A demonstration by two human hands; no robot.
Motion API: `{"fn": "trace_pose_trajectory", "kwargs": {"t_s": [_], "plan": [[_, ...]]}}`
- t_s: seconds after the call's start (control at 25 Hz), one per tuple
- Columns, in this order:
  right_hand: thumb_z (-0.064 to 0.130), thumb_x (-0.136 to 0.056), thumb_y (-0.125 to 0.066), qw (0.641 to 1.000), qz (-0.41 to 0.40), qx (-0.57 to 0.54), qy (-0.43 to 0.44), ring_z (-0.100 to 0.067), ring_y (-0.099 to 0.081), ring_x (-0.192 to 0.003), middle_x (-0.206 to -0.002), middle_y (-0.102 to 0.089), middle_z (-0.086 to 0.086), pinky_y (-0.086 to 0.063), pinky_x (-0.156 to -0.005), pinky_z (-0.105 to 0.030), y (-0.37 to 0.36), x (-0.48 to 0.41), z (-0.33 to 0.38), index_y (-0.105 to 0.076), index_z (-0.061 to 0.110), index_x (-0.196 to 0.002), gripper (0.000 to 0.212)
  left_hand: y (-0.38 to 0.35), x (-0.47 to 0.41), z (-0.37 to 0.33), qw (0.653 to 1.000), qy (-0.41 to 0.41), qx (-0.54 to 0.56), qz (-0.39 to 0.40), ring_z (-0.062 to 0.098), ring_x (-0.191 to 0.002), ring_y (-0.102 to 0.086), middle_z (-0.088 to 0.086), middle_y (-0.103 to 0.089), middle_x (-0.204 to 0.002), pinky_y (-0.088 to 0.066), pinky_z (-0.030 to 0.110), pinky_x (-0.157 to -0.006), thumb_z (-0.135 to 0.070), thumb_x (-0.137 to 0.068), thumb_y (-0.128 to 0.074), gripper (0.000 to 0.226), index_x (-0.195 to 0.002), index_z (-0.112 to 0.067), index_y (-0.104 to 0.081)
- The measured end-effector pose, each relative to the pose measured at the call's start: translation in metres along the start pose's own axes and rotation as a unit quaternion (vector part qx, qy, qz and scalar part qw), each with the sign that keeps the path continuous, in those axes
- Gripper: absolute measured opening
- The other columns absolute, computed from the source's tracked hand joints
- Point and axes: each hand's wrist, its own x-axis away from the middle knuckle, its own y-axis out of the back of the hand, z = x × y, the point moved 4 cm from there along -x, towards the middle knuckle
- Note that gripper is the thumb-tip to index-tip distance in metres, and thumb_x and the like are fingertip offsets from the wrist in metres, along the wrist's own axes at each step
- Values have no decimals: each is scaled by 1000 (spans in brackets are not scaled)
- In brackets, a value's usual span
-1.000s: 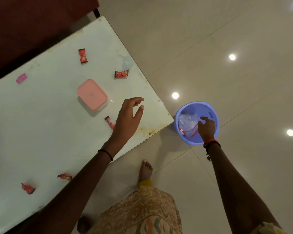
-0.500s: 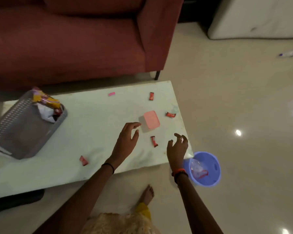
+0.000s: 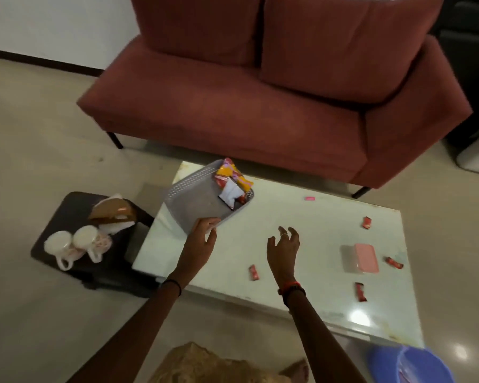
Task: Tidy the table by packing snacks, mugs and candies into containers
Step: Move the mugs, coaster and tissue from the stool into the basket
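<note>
left hand [image 3: 202, 239]: is gripping the near corner of the grey basket [image 3: 197, 201], with the fingers curling over its rim and a dark band showing at the wrist.
right hand [image 3: 284, 252]: is hovering just above the table [image 3: 302, 217], with the fingers spread apart and loosely bent. It is holding nothing and touching nothing. A ring is showing on one finger and a red band on the wrist.
grey basket: is sitting at the far left corner of the table, with its perforated wall facing the floor side.
snack packets [image 3: 233, 183]: are piling up at the far end of the basket in yellow, red and white wrappers.
red candies [image 3: 253, 272]: four are lying loose on the table. One is lying between the two wrists, and the other three are lying well apart toward the right end.
pink candy [image 3: 310, 198]: is lying alone near the far edge.
pink box [image 3: 361, 257]: is sitting toward the right end with its lid on and red candies lying around it.
mugs [image 3: 57, 244]: two white ones are standing side by side on a low dark stand [image 3: 67, 208] left of the table, next to a brown holder [image 3: 112, 212].
blue tub [image 3: 421, 366]: is standing on the floor by the near right corner, cut off by the edge of view.
room: a red sofa [image 3: 260, 106] is standing behind the table, and the pale glossy floor [image 3: 39, 134] is catching lamp reflections.
</note>
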Motion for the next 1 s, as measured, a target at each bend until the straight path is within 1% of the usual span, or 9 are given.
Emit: {"fn": "trace_pose_trajectory", "kwargs": {"t_s": [0.16,0.32,0.44,0.52,0.6,0.68,0.76,0.88,1.0], "plan": [[11,-95,-46,997,67,1,32,-28,-23,-141,-150,-25,-16,-27,-116,-34,-91,25,72,-43,-1,-137,44,99,16,79,997,61,-21,-52,14,-109,-54,11,-61,-119,-38,21,-95,-5,-92,-48,26,-116,-8,-56],[10,-94,-50,993,103,11,60,-30,-25,-141,-147,-31,-20,-22,-115,-31,-155,41,119,-46,-4,-133,42,157,27,130,989,116,-31,-83,19,-113,-52,16,-60,-120,-37,25,-98,-4,-94,-45,26,-117,-3,-56],[4,-91,-52,986,127,39,97,-33,-31,-137,-140,-39,-23,-24,-113,-29,-194,44,146,-51,-8,-128,39,183,28,160,983,149,-29,-102,30,-113,-54,21,-60,-118,-43,40,-99,0,-93,-45,26,-116,1,-56],[5,-91,-51,984,147,44,89,-31,-32,-135,-141,-37,-20,-23,-111,-25,-214,41,158,-50,-7,-129,40,193,28,177,980,162,-20,-111,29,-111,-55,19,-61,-117,-44,36,-95,1,-92,-46,26,-116,-1,-57],[7,-92,-50,980,165,54,97,-30,-32,-135,-142,-35,-18,-24,-113,-28,-235,38,168,-48,-5,-131,41,202,25,194,975,183,-15,-128,26,-110,-56,18,-62,-116,-42,29,-92,1,-90,-49,26,-114,-2,-57],[10,-93,-49,975,183,69,106,-28,-31,-136,-143,-35,-16,-25,-114,-30,-257,33,177,-46,-3,-133,42,211,19,210,966,208,-26,-154,26,-111,-56,19,-63,-114,-40,28,-92,3,-88,-54,24,-111,0,-58],[13,-94,-49,970,201,81,110,-26,-31,-136,-144,-35,-15,-26,-115,-31,-276,29,185,-45,0,-135,43,217,13,222,957,226,-37,-175,25,-109,-57,21,-64,-112,-39,28,-93,4,-86,-57,22,-108,2,-59],[16,-95,-49,963,230,90,107,-23,-33,-136,-146,-35,-13,-27,-114,-28,-306,23,197,-43,4,-138,44,226,4,246,945,266,-24,-187,33,-114,-56,23,-62,-116,-37,31,-98,2,-87,-56,23,-110,4,-57],[14,-96,-48,953,275,83,96,-24,-28,-141,-150,-31,-12,-25,-115,-29,-336,24,208,-41,4,-139,45,237,1,268,932,310,-25,-188,32,-120,-52,21,-58,-124,-41,41,-103,-3,-91,-51,25,-116,1,-55]]}}
